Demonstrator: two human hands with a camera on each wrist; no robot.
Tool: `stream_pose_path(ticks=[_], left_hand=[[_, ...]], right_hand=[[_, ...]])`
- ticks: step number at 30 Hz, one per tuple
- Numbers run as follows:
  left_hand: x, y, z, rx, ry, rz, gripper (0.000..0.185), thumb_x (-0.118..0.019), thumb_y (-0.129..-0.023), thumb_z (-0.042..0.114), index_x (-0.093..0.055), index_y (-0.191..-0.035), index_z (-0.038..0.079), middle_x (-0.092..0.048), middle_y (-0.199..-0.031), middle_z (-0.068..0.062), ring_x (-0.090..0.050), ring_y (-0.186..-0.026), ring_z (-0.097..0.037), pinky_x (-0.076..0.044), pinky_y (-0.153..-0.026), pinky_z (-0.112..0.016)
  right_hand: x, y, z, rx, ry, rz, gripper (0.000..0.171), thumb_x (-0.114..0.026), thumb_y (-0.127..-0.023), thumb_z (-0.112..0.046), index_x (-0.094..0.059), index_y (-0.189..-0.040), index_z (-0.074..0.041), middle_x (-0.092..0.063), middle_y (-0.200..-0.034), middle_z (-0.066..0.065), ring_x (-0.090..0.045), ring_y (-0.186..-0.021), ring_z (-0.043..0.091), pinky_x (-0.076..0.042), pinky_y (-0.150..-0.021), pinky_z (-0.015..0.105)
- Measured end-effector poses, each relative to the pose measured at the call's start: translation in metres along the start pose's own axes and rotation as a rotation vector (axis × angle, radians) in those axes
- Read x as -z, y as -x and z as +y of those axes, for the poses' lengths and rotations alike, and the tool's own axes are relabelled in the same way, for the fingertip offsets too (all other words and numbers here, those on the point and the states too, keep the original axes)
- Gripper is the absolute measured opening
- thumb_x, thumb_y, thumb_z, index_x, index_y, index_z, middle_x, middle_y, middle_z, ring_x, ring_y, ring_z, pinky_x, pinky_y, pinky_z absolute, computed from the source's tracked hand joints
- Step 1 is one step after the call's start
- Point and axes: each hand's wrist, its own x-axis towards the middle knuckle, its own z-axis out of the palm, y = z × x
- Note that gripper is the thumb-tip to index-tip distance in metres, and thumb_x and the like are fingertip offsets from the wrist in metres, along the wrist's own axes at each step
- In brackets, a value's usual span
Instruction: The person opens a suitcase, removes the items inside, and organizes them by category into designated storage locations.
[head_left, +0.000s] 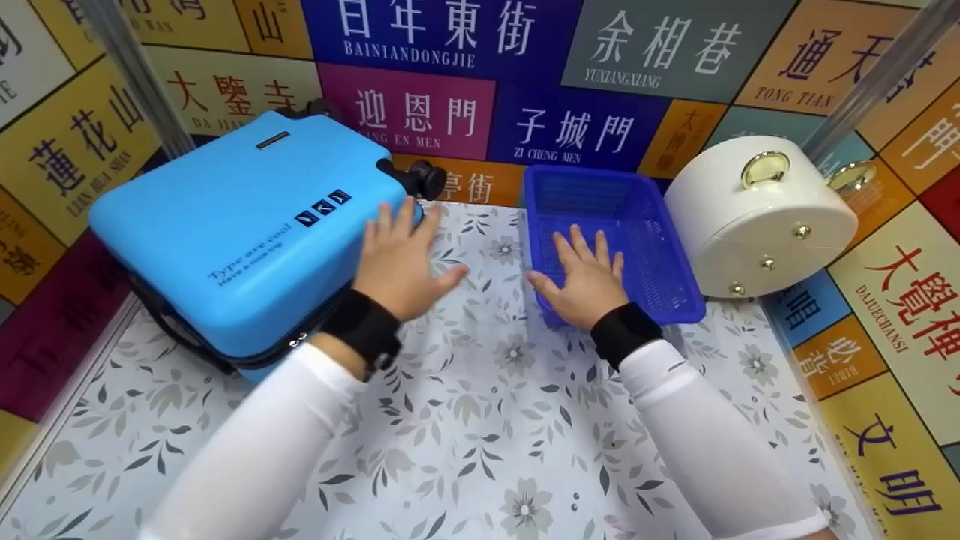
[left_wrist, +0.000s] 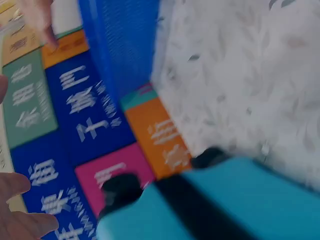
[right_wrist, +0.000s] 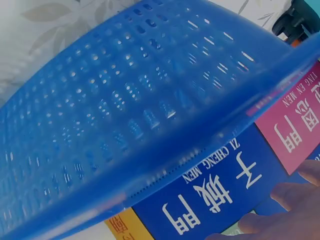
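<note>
The blue suitcase (head_left: 247, 199) lies just left of the left grip (head_left: 397, 262), which is spread, holding nothing; I cannot tell whether it touches the shell. The right grip (head_left: 587, 281), also spread, is above the near side of the blue basket (head_left: 577, 196). Further right stands a cream case (head_left: 757, 217). Flat fingers could slip on smooth plastic; shoving the basket rightward could topple that case.

Bright and even in the head view; blurred on the suitcase (left_wrist: 260, 192) near the fingers (left_wrist: 37, 222), left wrist view.
</note>
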Motion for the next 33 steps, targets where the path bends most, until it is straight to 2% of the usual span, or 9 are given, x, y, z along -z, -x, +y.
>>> stream_pose_path(ticks=[3, 6, 10, 14, 18, 20, 23, 33], left_hand=[[0.028, 0.01, -0.022, 0.052, 0.007, 0.031, 0.098, -0.055, -0.096, 0.073, -0.014, -0.171, 0.024, -0.002, -0.176, -0.02, 0.005, -0.161, -0.05, 0.002, -0.13, -0.064], [0.053, 0.016, -0.047, 0.144, 0.017, 0.03, 0.1, -0.052, -0.097, 0.074, -0.006, -0.171, 0.024, 0.005, -0.176, -0.019, 0.011, -0.159, -0.053, 0.006, -0.128, -0.066], [0.08, 0.026, -0.088, 0.27, 0.034, 0.021, 0.103, -0.048, -0.098, 0.076, 0.0, -0.17, 0.021, 0.01, -0.173, -0.024, 0.015, -0.155, -0.059, 0.009, -0.124, -0.072], [0.097, 0.043, -0.135, 0.388, 0.046, -0.005, 0.11, -0.039, -0.094, 0.085, -0.001, -0.17, 0.016, 0.011, -0.17, -0.033, 0.016, -0.149, -0.069, 0.009, -0.118, -0.081], [0.099, 0.063, -0.169, 0.436, 0.074, -0.046, 0.117, -0.036, -0.09, 0.091, -0.004, -0.17, 0.013, 0.013, -0.17, -0.035, 0.022, -0.148, -0.068, 0.0, -0.112, -0.088], [0.097, 0.067, -0.178, 0.423, 0.084, -0.051, 0.117, -0.036, -0.09, 0.091, -0.005, -0.17, 0.011, 0.014, -0.171, -0.033, 0.025, -0.15, -0.065, -0.006, -0.11, -0.09], [0.093, 0.069, -0.183, 0.4, 0.084, -0.042, 0.117, -0.036, -0.09, 0.091, -0.005, -0.17, 0.01, 0.014, -0.172, -0.032, 0.026, -0.151, -0.063, -0.012, -0.107, -0.091], [0.089, 0.071, -0.181, 0.398, 0.085, -0.033, 0.117, -0.033, -0.09, 0.091, -0.005, -0.17, 0.011, 0.014, -0.173, -0.03, 0.024, -0.152, -0.062, -0.013, -0.109, -0.09]], right_hand=[[0.0, 0.005, 0.002, -0.004, -0.007, 0.0, 0.09, -0.05, -0.101, -0.069, -0.024, -0.169, -0.015, -0.008, -0.178, 0.014, 0.007, -0.162, 0.05, 0.006, -0.124, 0.076], [0.002, 0.007, 0.007, -0.015, 0.0, -0.007, 0.091, -0.05, -0.102, -0.068, -0.023, -0.169, -0.014, -0.007, -0.178, 0.015, 0.009, -0.161, 0.051, 0.008, -0.123, 0.077], [0.003, 0.01, 0.012, -0.028, 0.007, -0.003, 0.09, -0.049, -0.102, -0.068, -0.022, -0.169, -0.014, -0.007, -0.178, 0.016, 0.008, -0.161, 0.051, 0.007, -0.123, 0.077], [0.001, 0.013, 0.011, -0.023, 0.007, -0.013, 0.09, -0.05, -0.102, -0.067, -0.023, -0.169, -0.014, -0.008, -0.178, 0.016, 0.009, -0.162, 0.051, 0.006, -0.123, 0.077], [-0.001, 0.015, 0.01, -0.021, 0.006, -0.02, 0.089, -0.05, -0.102, -0.066, -0.023, -0.169, -0.014, -0.009, -0.178, 0.015, 0.008, -0.162, 0.05, 0.005, -0.124, 0.077], [-0.001, 0.014, 0.01, -0.027, 0.001, -0.02, 0.089, -0.051, -0.102, -0.066, -0.022, -0.169, -0.015, -0.008, -0.178, 0.015, 0.009, -0.162, 0.049, 0.007, -0.124, 0.076], [-0.002, 0.013, 0.011, -0.032, -0.001, -0.026, 0.09, -0.05, -0.102, -0.067, -0.022, -0.17, -0.015, -0.006, -0.178, 0.015, 0.01, -0.162, 0.049, 0.009, -0.124, 0.075], [-0.001, 0.013, 0.015, -0.051, -0.007, -0.028, 0.09, -0.05, -0.103, -0.066, -0.021, -0.17, -0.013, -0.005, -0.178, 0.015, 0.012, -0.162, 0.049, 0.01, -0.124, 0.075]])
